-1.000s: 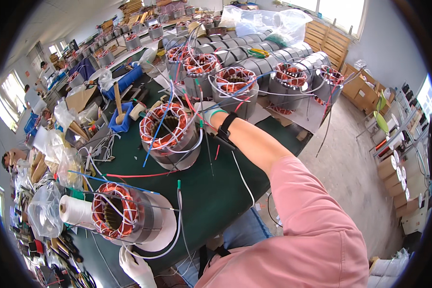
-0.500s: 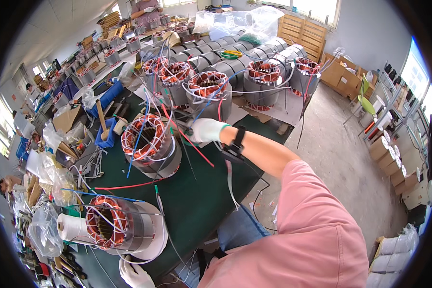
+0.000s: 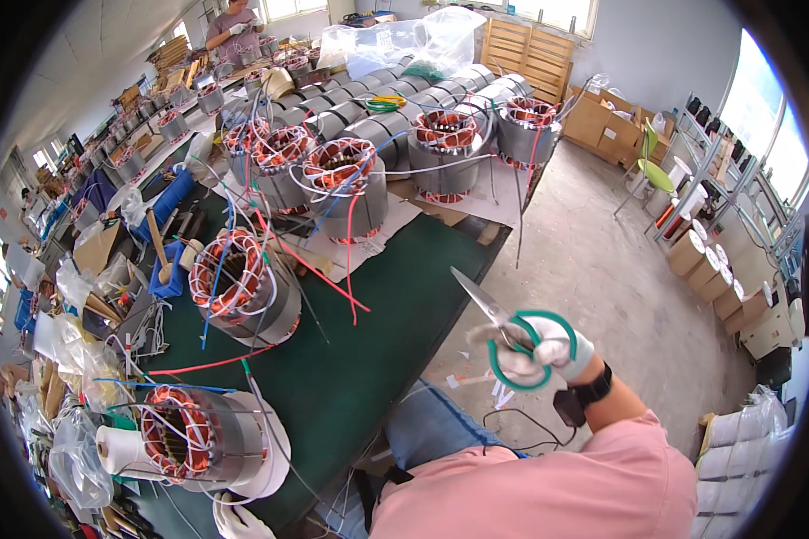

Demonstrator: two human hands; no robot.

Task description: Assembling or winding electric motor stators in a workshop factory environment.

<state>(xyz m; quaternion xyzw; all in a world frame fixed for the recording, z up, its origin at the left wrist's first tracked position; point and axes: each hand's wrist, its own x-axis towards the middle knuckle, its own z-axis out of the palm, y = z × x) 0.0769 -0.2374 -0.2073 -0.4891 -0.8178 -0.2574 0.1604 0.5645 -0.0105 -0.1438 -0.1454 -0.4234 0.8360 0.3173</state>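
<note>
Presently in the right hand (image 3: 553, 352), white-gloved: one pair of scissors (image 3: 497, 312), steel blades, green loop handles, fingers curled well in about the loops, tips aimed up and to the left. Position: right of the bench edge, seen against the floor (image 3: 593, 269), well apart from every stator. Blades apparently together; some blur at the fingers, hence no sure reading of their exact placement. Left hand (image 3: 240, 519), likewise white-gloved: at the lower edge, partly cut off, just beside the nearest stator (image 3: 232, 433); spread of the fingers, contact and hold all impossible to tell. Nearest stator: grey body, copper coils laced in white, bore facing left, against a round white pad (image 3: 276, 458), with a white thread spool (image 3: 128, 451) just beside. Second stator (image 3: 277, 305): farther along the green bench (image 3: 360, 377), coils likewise laced. Further stators (image 3: 355, 211): behind, on pale sheets (image 3: 401, 225), with one red lead (image 3: 351, 260) reaching out over the green top. For good handling, by judgement: keep the blades together while apart from the stators, tips away from the left hand and the lacing; draw loose leads aside before passing any blade among them; steady the nearest stator by its grey body rather than its coils; mind the black wristband (image 3: 591, 388) for snagging on stray wire.
</note>
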